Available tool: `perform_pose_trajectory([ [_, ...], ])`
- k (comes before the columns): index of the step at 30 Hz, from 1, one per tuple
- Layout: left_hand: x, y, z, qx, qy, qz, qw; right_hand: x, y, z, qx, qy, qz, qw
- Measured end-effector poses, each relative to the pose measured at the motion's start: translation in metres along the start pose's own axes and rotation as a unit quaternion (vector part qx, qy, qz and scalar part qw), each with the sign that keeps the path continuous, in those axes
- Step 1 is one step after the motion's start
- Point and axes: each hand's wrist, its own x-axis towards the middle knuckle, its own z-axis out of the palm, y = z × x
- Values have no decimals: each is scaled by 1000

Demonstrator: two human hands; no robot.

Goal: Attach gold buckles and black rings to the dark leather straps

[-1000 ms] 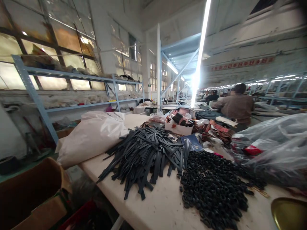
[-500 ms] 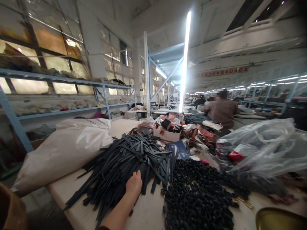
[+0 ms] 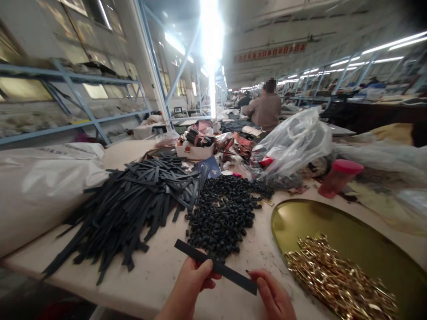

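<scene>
A flat black strip (image 3: 233,274) slants across the front of the table. My left hand (image 3: 196,278) pinches it near its middle, thumb on top. At its right end, my right hand (image 3: 270,291) has its fingertips closed on the strip. Behind my left hand lies a heap of small black rings (image 3: 222,209). A large pile of similar black strips (image 3: 133,200) spreads to the left. On the right, a gold oval tray (image 3: 300,211) bears a heap of shiny gold metal pieces (image 3: 340,280).
A white sack (image 3: 43,191) bulges at the left. Clear plastic bags (image 3: 296,138) and a pink-lidded container (image 3: 340,178) are at the right. Behind the piles are a white box (image 3: 195,152) and a blue booklet (image 3: 209,167). Farther back sits a person (image 3: 267,109).
My left hand has come away from the strip pile, holding one strip nearer to me. My right hand has come into view at its other end. The view has swung right and down.
</scene>
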Motion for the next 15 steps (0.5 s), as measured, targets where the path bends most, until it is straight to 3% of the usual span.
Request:
perform_pose_trajectory([
  [2,-16,-4,20,-104,16,-34,994,-9,-4,0,81,-29,34,996],
  [5,-28,-8,35,-148,43,-58,986,-20,-10,-2,155,-29,106,982],
  [11,-32,-24,40,-180,128,-87,972,-23,-5,-7,311,-30,210,926],
  [13,-34,-30,36,-188,106,-83,973,-20,-4,-7,299,-25,232,925],
  [15,-39,-33,31,-186,49,-58,980,-14,-4,-8,273,-21,245,930],
])
